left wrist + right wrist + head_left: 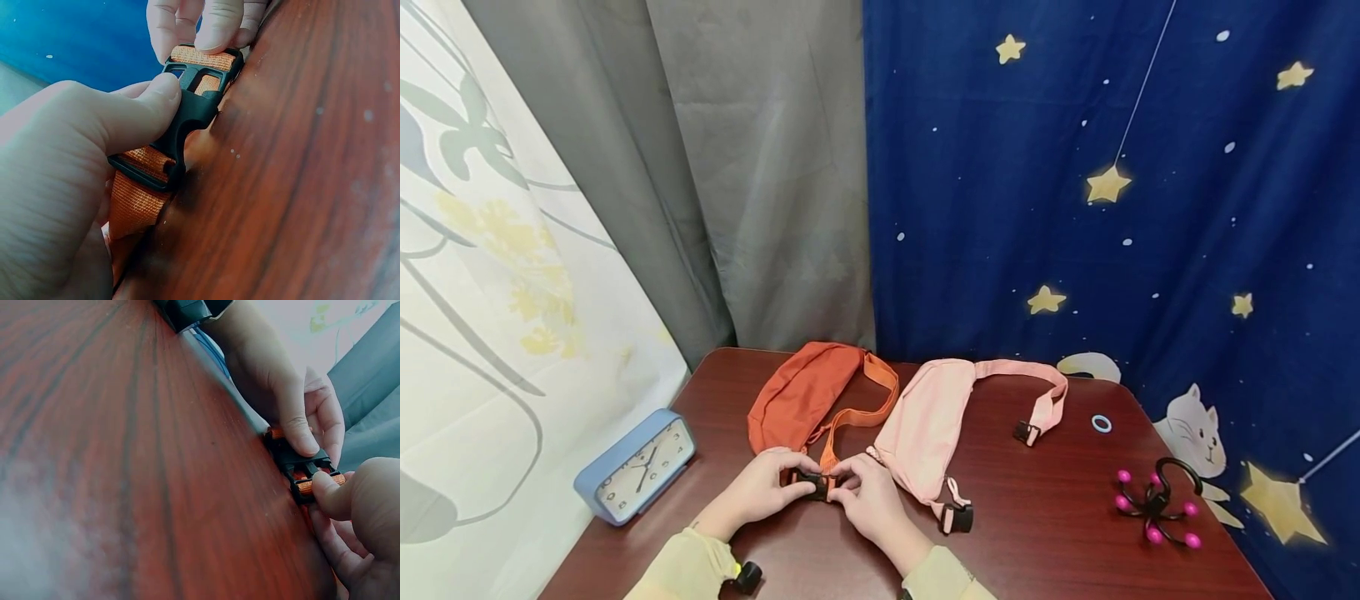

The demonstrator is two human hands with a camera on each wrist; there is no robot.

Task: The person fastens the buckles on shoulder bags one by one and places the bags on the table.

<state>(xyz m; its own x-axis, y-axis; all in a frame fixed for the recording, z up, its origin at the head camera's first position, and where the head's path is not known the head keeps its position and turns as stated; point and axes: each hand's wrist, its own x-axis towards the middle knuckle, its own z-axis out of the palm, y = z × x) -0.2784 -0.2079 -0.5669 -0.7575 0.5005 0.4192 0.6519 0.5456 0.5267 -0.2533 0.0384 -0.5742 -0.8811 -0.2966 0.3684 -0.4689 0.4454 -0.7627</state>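
An orange waist bag (pixel 805 390) lies on the table with its strap (pixel 868 416) curving round toward me. Both hands meet at its black side-release buckle (pixel 190 114), close over the tabletop in front of the bag. My left hand (pixel 757 493) pinches the socket half, thumb on top. With thumb and fingers, my right hand (pixel 874 498) pinches the prong half where the orange webbing (pixel 201 57) loops through it. The two halves are lined up end to end, and the prongs show at the socket's mouth. I cannot tell whether they are fully latched.
A pink waist bag (pixel 928 421) lies just right of my hands, its buckle halves (pixel 957 517) apart. Farther right are a light blue ring (pixel 1101 423) and a black hook rack (pixel 1156 502) with pink tips. A blue clock (pixel 636 467) stands at the left edge.
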